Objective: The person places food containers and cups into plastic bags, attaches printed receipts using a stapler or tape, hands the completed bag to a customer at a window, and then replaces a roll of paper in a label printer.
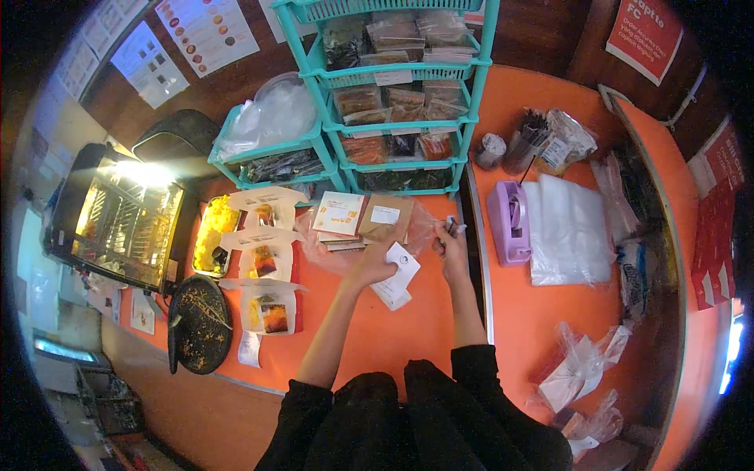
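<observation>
My left hand (375, 266) holds white paper slips (403, 272), which bear print, over the orange counter. Fingers of my right hand (451, 253) are closed around a small, partly hidden object (452, 226), silvery and pale; its kind is unclear. A clear plastic bag (425, 226) stretches towards that hand, and whether the fingers grip it I cannot tell. Within or on the bag lie a white printed box (338, 213) and a brown carton (383, 226) with a white label. More flat boxes show beneath the white one.
Left stand open food boxes (263, 263), a tray of yellow rice (213, 235), a black round pan (201, 324) and a lit glass-fronted warmer (126, 215). Turquoise basket racks (392, 126) rise behind. Rightward are a purple tape dispenser (510, 224), plastic bags (568, 235) and bagged packages (574, 371).
</observation>
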A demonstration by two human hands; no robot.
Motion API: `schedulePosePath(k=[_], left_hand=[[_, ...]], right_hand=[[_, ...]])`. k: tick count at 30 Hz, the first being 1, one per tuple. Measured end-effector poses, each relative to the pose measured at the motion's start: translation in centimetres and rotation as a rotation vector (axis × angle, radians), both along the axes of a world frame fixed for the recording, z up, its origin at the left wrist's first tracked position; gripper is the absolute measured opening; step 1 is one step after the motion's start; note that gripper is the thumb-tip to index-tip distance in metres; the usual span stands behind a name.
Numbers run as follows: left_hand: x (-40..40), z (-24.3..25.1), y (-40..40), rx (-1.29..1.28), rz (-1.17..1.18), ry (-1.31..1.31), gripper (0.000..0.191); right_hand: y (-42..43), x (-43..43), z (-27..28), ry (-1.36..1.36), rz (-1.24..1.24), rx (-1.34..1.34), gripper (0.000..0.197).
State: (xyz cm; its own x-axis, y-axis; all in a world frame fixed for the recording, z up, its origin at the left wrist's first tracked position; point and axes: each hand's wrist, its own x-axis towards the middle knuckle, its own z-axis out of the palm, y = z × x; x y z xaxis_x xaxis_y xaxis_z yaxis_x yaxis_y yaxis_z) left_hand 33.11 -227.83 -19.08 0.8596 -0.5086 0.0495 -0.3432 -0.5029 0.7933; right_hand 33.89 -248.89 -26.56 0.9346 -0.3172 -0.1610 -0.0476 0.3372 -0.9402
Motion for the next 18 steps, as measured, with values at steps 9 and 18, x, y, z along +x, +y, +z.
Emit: schedulePosePath(k=[9, 18], left_hand=[[0.3, 2.1, -5.3, -0.777, 0.082, 0.230, 0.053], [0.9, 1.7, -7.2, -0.636, 0.230, -0.037, 0.055]], right_hand=[[-1.8, -1.5, 6.4, -0.026, 0.152, 0.344, 0.022], [-0.3, -2.2, 6.9, -0.036, 0.132, 0.460, 0.041]])
